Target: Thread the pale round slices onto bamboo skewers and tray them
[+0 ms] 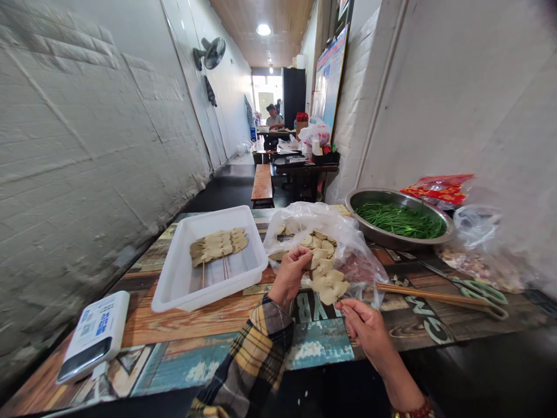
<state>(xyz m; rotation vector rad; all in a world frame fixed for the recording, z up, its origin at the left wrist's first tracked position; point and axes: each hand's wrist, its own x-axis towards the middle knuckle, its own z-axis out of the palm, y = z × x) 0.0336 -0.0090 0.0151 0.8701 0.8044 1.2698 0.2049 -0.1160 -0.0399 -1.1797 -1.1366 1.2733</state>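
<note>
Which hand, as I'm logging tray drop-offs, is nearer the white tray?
Left. The left hand sits just right of the white tray, pinching slices on the skewer; the right hand is farther right, holding that skewer's lower end.

The table top [195,325] carries large white printed letters. Right of the white tray [174,293], by its near corner, two letters read "YB", perhaps with more beside them, as the sleeve of the left hand [289,276] covers that part. Further right of the tray stand the tilted letters "GN". Left of the tray and nearer to the person, a white device [93,334] bears a blue label with a square code; its words are too small to read. Far behind the tray, the blue wall board [329,75] shows print that cannot be read.
</note>
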